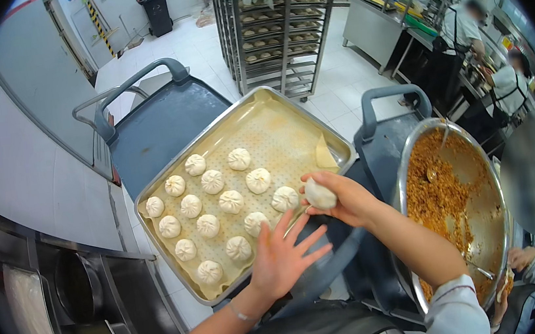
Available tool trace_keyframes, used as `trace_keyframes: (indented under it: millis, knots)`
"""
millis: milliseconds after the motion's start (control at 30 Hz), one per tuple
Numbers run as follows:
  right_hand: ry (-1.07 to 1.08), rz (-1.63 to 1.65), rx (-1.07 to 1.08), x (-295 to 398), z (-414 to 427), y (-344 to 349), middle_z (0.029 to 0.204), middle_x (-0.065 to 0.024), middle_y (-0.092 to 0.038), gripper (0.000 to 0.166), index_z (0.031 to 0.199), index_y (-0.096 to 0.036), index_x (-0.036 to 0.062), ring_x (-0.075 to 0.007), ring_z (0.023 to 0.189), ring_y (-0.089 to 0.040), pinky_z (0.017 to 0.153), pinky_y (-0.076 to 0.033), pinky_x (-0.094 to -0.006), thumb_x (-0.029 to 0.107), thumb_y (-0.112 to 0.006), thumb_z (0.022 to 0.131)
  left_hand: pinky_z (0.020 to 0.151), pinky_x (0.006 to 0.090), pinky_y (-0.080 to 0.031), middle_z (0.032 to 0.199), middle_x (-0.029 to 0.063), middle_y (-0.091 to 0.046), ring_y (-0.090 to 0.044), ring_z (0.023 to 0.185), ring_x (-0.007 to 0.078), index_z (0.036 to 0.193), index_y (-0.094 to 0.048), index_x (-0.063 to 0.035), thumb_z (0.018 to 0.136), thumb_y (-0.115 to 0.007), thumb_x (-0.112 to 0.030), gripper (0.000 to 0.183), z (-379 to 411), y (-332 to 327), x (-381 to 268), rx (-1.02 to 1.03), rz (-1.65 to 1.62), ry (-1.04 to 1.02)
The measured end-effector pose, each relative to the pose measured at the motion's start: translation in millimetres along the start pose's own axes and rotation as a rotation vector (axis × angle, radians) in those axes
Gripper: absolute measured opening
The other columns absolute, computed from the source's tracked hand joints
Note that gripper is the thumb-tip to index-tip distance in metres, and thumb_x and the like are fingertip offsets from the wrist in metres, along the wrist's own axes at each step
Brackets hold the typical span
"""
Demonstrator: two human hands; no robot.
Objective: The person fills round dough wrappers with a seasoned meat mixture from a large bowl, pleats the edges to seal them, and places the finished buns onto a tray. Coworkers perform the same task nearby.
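A pale filled bun (320, 194) rests in my right hand (345, 197), the fingers curled around it, over the near right side of a metal tray. My left hand (280, 259) holds nothing; its fingers are spread above the tray's near edge. The lined tray (282, 121) carries several pleated buns in slanting rows, mostly in its left and near parts. Among them, one pleated bun (284, 199) sits closest to my right hand, and another bun (256, 224) is partly covered by my left fingertips. A corner of the tray liner (325, 153) is folded up at the right.
Grey-blue carts (168, 119) stand under and beside the tray. To the right is a large metal bowl (482, 182) of crumbly orange-brown filling, with a co-worker's hand (522, 256) beside it. Ahead stands a tray rack (283, 41). Two people (462, 28) work at the far right counter.
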State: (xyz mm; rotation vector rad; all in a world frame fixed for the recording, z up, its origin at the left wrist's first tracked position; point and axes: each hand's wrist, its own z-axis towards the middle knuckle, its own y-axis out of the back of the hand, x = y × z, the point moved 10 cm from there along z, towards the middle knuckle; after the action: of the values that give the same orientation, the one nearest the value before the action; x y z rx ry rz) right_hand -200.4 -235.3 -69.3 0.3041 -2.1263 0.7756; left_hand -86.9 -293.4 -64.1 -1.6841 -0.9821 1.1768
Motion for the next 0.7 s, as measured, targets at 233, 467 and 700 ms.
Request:
trace_keyframes:
  millis: [233, 467, 700]
  knots:
    - [0.199, -0.580, -0.084, 23, 211, -55, 0.113, -0.0138, -0.055, 0.052, 0.117, -0.048, 0.0004, -0.0243, 0.098, -0.059, 0.085, -0.051, -0.0363, 0.025, -0.072, 0.078, 0.107, 0.0612, -0.029, 0.154, 0.0185, -0.019, -0.030, 0.135, 0.0423, 0.149, -0.018, -0.0095, 0.093, -0.033, -0.062, 0.078, -52, 85, -41, -0.159, -0.109, -0.113]
    - [0.595, -1.532, -0.251, 15, 320, -109, 0.114, -0.0178, -0.053, 0.050, 0.112, -0.048, 0.0004, -0.0349, 0.108, -0.053, 0.090, -0.047, -0.0427, 0.020, -0.072, 0.072, 0.105, 0.0571, -0.035, 0.153, 0.0177, -0.021, -0.040, 0.130, 0.0378, 0.149, -0.020, -0.0090, 0.094, -0.033, -0.061, 0.077, -55, 117, -28, -0.183, -0.190, -0.108]
    - [0.634, -1.626, -0.247, 4, 323, -115, 0.114, -0.0170, -0.053, 0.055, 0.114, -0.046, 0.0014, -0.0335, 0.107, -0.054, 0.089, -0.047, -0.0408, 0.023, -0.074, 0.071, 0.101, 0.0538, -0.039, 0.153, 0.0183, -0.023, -0.044, 0.126, 0.0359, 0.149, -0.020, -0.0083, 0.095, -0.034, -0.058, 0.074, -52, 118, -35, -0.157, -0.208, -0.124]
